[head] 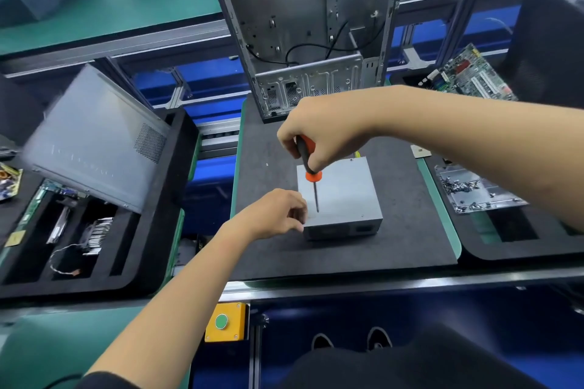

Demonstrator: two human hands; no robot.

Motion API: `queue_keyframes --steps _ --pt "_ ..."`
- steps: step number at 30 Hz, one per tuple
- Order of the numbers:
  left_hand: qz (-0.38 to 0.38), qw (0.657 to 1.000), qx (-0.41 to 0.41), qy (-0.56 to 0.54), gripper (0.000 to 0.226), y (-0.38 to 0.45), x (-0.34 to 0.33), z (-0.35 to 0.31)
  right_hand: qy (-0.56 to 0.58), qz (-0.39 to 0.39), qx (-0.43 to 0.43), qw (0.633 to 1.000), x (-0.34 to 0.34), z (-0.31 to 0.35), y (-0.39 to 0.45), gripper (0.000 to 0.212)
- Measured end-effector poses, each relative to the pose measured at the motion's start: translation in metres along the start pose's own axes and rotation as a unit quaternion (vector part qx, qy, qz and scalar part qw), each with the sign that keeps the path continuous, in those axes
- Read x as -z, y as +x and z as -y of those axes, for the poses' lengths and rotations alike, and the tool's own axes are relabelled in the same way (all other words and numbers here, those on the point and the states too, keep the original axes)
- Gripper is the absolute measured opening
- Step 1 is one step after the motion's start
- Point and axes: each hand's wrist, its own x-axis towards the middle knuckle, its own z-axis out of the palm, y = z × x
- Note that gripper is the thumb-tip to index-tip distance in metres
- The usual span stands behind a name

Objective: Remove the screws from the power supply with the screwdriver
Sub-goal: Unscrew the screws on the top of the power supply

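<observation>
Power supply (343, 196) sits mid-frame on the dark mat (395, 246) of the tabletop, below the opened PC case (303, 25). Right hand (322, 133) grips the screwdriver (311, 175) by its handle, tip down on the PSU top near its lower-left corner. Left hand (278, 215) has fingers curled against that corner, steadying it; can't tell if it pinches anything. One screw (362, 216) visible near the lower-right edge, so prob. at least two left. Loose screws in the tray (474, 193) at right

Single head-worn wide-angle view, looking forward and steeply down from above, sitting close over the dark surface (395, 246); taking in both forearms reaching in from the bottom and right, edges bending outward, with shoes showing below.
</observation>
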Motion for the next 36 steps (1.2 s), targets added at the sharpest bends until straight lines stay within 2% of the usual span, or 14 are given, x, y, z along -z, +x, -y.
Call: queue_keyframes --steps 10,15,20,25,36 --pt "-0.059 0.996 -0.036 0.059 0.004 -0.009 -0.008 0.000 -0.022 0.011 -0.012 1.000 -0.011 -0.007 -0.006 0.013" --pt "0.009 0.999 -0.016 0.050 0.003 0.003 -0.001 -0.012 -0.019 0.005 -0.024 1.000 -0.014 -0.014 -0.014 0.013" --pt "-0.070 0.996 -0.021 -0.052 0.019 0.033 -0.012 -0.046 0.002 0.007 -0.041 0.999 -0.015 -0.023 -0.027 0.012" --pt "-0.055 0.994 -0.046 -0.086 0.006 0.050 -0.029 -0.062 -0.005 -0.009 -0.063 0.998 -0.016 -0.035 -0.046 0.013" --pt "-0.081 0.988 -0.066 -0.115 0.011 0.058 -0.040 -0.062 -0.031 -0.005 -0.098 0.995 -0.020 -0.039 -0.061 0.018"
